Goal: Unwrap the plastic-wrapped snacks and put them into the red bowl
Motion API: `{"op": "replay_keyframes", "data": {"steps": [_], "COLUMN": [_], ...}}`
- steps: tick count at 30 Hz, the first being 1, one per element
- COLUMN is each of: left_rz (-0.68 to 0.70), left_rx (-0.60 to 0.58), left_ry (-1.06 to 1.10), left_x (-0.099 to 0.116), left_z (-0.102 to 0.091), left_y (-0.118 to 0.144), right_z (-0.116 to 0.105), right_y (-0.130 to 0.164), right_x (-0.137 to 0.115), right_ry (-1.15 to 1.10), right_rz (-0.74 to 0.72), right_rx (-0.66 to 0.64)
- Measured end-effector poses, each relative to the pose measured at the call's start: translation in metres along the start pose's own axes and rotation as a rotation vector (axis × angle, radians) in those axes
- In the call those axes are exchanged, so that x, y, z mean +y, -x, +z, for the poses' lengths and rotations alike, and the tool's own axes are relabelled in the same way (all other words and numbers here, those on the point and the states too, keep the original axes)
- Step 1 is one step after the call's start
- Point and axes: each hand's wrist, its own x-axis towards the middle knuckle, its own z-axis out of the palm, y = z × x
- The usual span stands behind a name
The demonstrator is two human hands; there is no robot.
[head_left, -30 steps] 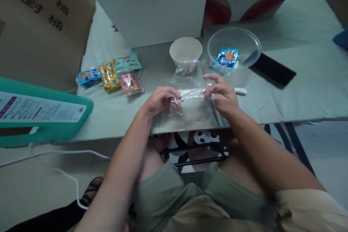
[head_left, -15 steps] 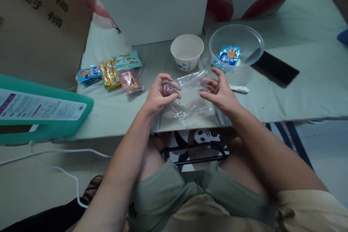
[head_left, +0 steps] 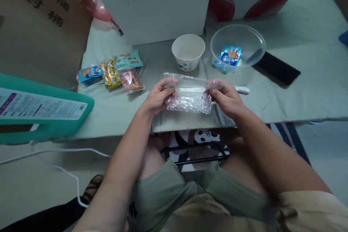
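Observation:
A clear plastic bag [head_left: 189, 99] is stretched between my two hands, just in front of a white paper bowl [head_left: 188, 51]. My left hand [head_left: 160, 96] pinches its left side, with the thumb on top. On its right side my right hand [head_left: 224, 96] grips in the same way. Some of the fingers show through the film. Behind my right hand lies a white-handled utensil [head_left: 242, 90], its other end hidden. A clear plastic tub [head_left: 217, 38] with blue snack packets [head_left: 230, 56] in it stands to the right of the bowl.
Several wrapped snacks [head_left: 110, 74] lie on the left of the cloth-covered table [head_left: 285, 105]. A green jug [head_left: 67, 112] is at the left edge. A black phone [head_left: 277, 69] lies by the tub. Behind stand a white box [head_left: 163, 3] and a cardboard box [head_left: 40, 32].
My fingers have closed on the bag, where before they were spread around it. The crumpled bag is now pulled out flatter between both hands.

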Motion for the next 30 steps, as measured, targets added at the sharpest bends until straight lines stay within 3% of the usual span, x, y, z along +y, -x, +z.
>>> {"op": "replay_keyframes", "data": {"steps": [3,5,6,8,10,11,12,14,17,20,23,25,27,30], "left_rz": [0.02,-0.005,0.005,0.132,0.366,0.471,0.545,0.583,0.449,0.241,0.109,0.088,0.124,0.323], "left_rx": [-0.04,-0.057,0.001,0.29,0.624,0.714,0.731,0.603,0.403,0.184,-0.022,0.011,0.149,0.419], "left_ry": [0.005,-0.011,-0.033,-0.125,-0.254,-0.32,-0.384,-0.498,-0.526,-0.216,0.088,0.177,0.212,0.155], "left_x": [0.004,0.004,0.004,0.002,-0.001,-0.003,-0.004,-0.009,-0.02,-0.027,-0.027,-0.025,-0.022,-0.014], "left_z": [-0.005,-0.009,-0.009,-0.007,0.0,0.006,0.013,0.028,0.048,0.06,0.066,0.066,0.06,0.041], "left_y": [-0.002,-0.006,-0.008,-0.01,-0.009,-0.006,-0.003,0.004,0.007,0.002,-0.005,-0.011,-0.018,-0.028], "right_z": [-0.004,-0.003,-0.002,0.003,0.009,0.012,0.014,0.017,0.023,0.032,0.041,0.042,0.037,0.022], "right_y": [0.002,0.002,0.001,-0.001,-0.004,-0.006,-0.006,-0.006,-0.001,0.003,0.002,-0.001,-0.007,-0.016], "right_x": [-0.001,0.0,0.001,0.004,0.006,0.006,0.006,0.004,0.0,0.001,0.004,0.005,0.005,0.005], "right_ry": [-0.008,0.096,0.161,0.22,0.154,0.109,0.086,0.116,0.203,0.101,-0.298,-0.535,-0.634,-0.577], "right_rz": [0.002,0.006,0.009,0.004,-0.02,-0.034,-0.043,-0.056,-0.084,-0.05,0.084,0.168,0.181,0.09], "right_rx": [-0.065,-0.037,0.011,0.128,0.225,0.251,0.266,0.274,0.262,0.25,0.151,0.047,0.017,0.163]}}
